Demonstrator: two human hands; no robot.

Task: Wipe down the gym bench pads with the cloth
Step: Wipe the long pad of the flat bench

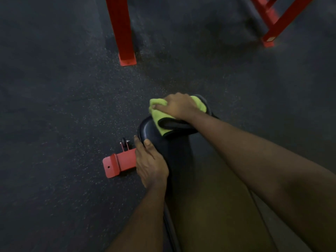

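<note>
The cloth (160, 113) is lime-green fabric with a soft, fluffy nap like microfibre, matt, with a dark stitched edge. The pad (151, 131) is covered in smooth black upholstery that looks like vinyl, with a faint sheen along its rounded rim. The floor (63, 106) is dark, matt and grainy, rubber-like, flecked with pale speckles. The foot (118, 164) of the bench is red painted metal, smooth with a satin finish; the small wheel (124, 142) beside it is black and may be plastic or rubber. The post (121, 30) and the frame (276, 24) are red painted metal too, smooth and slightly glossy.
</note>
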